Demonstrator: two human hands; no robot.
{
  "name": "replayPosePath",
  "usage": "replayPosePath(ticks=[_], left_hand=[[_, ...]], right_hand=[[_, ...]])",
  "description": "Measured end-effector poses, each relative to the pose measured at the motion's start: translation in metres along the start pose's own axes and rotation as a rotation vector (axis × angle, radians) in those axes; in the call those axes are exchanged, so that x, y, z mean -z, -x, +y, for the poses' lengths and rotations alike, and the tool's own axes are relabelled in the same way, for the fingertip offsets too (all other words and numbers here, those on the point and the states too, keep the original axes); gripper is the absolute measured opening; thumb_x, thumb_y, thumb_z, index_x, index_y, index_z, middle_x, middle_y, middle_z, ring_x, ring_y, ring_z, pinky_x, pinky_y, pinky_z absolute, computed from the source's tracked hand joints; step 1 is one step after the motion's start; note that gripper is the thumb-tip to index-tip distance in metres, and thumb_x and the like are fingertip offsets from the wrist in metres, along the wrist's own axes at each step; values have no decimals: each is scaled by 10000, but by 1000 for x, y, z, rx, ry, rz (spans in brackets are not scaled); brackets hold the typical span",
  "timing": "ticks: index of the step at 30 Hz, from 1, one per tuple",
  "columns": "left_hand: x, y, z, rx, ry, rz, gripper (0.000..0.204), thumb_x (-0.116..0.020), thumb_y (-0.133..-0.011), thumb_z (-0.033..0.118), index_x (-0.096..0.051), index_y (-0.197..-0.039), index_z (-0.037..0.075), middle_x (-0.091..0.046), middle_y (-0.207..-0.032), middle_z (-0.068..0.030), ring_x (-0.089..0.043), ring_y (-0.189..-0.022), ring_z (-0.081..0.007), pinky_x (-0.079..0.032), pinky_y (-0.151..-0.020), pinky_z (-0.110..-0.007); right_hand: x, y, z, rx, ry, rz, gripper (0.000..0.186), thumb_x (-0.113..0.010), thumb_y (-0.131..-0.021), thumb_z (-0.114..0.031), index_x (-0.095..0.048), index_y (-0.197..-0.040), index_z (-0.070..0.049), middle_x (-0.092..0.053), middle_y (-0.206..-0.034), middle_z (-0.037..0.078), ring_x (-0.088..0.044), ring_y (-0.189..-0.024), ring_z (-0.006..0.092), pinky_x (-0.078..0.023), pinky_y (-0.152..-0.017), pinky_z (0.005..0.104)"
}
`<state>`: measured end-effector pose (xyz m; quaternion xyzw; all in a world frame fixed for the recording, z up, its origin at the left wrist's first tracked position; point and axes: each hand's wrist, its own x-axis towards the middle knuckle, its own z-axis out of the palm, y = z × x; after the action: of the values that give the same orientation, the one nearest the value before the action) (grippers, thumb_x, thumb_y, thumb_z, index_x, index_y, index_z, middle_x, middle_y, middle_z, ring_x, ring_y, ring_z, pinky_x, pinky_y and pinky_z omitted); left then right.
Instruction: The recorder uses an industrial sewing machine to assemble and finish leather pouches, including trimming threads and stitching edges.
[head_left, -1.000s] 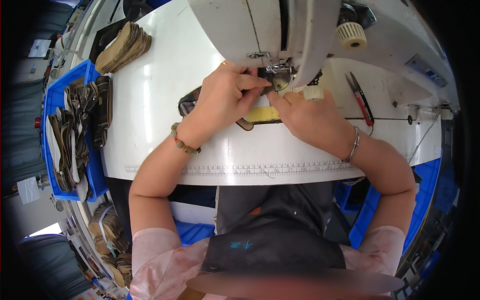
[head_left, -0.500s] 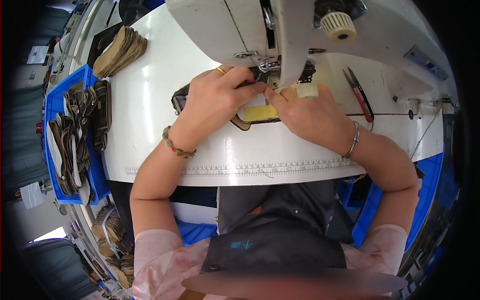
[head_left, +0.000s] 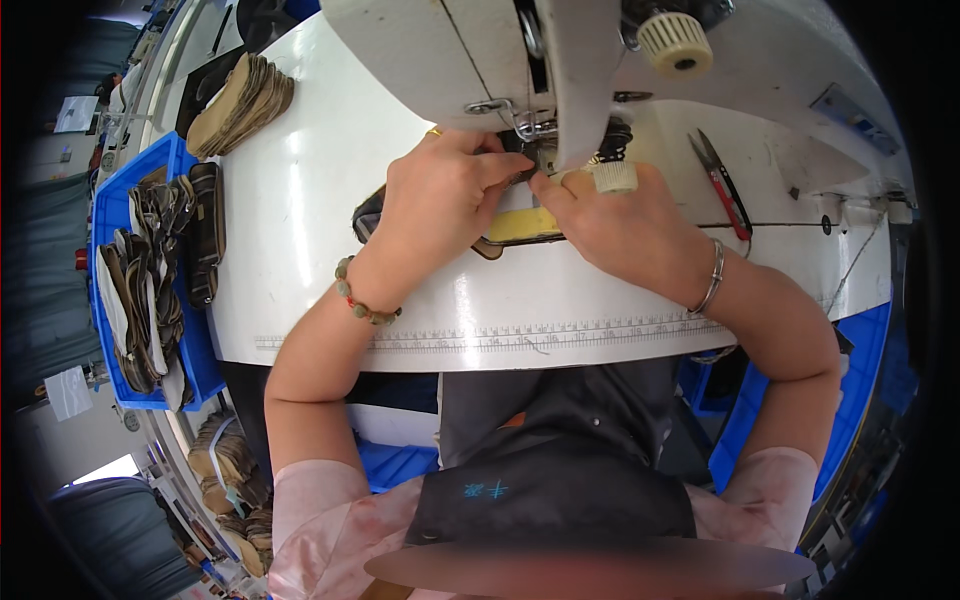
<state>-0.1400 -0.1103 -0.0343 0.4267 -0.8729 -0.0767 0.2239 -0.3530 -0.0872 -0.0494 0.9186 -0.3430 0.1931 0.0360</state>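
Observation:
A white sewing machine [head_left: 580,70] overhangs the table, its metal presser foot [head_left: 537,130] just beyond my fingertips. Below the foot lies a dark fabric piece [head_left: 370,212] with a yellow strip [head_left: 525,225] along its near side. My left hand [head_left: 440,190] pinches the dark fabric between thumb and fingers, close to the foot. From the right, my right hand [head_left: 615,225] presses its closed fingers on the same piece, their tips almost meeting the left thumb. The cream knob [head_left: 615,178] hides part of the right hand. The needle point cannot be made out.
Red-handled thread snips [head_left: 722,185] lie right of the machine head. A blue bin [head_left: 205,360] of folded fabric pieces stands at the left edge, with a stack of tan pieces [head_left: 240,105] behind it. A printed ruler [head_left: 500,335] runs along the table's front.
My left fingers have shifted slightly on the dark fabric near the foot, and the thumb has lifted a little. The view has moved slightly; the right hand stays in nearly the same place.

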Motion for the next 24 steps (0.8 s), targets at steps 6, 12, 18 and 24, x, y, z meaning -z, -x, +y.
replayPosePath(ticks=[6,12,18,24], left_hand=[[-5,1,5,38,6,33,159,-732,-816,53,-784,-955,107,-696,-860,-54,-653,-653,-221,-505,-589,-323],[-5,1,5,94,21,10,177,-714,-828,41,-785,-981,95,-708,-880,-79,-657,-653,-238,-513,-591,-327],[-5,-5,4,110,67,3,174,-714,-832,28,-778,-989,65,-721,-894,-113,-670,-688,-244,-524,-616,-322],[9,-6,-6,169,299,-97,181,-688,-887,24,-750,-1057,33,-725,-890,-87,-656,-731,-166,-512,-646,-285]], right_hand=[[-5,3,7,-3,-29,34,159,-634,-822,-113,-730,-946,-89,-613,-582,72,-657,-553,228,-496,-498,360],[-11,1,10,-25,-14,-2,133,-640,-865,-170,-748,-919,-114,-612,-584,65,-650,-548,234,-498,-507,364],[-9,0,13,-24,17,44,175,-634,-905,-219,-751,-837,-107,-624,-614,72,-657,-571,230,-499,-513,361],[-6,2,15,-17,39,24,139,-656,-855,-200,-751,-815,-106,-626,-652,78,-664,-606,228,-509,-540,363]])
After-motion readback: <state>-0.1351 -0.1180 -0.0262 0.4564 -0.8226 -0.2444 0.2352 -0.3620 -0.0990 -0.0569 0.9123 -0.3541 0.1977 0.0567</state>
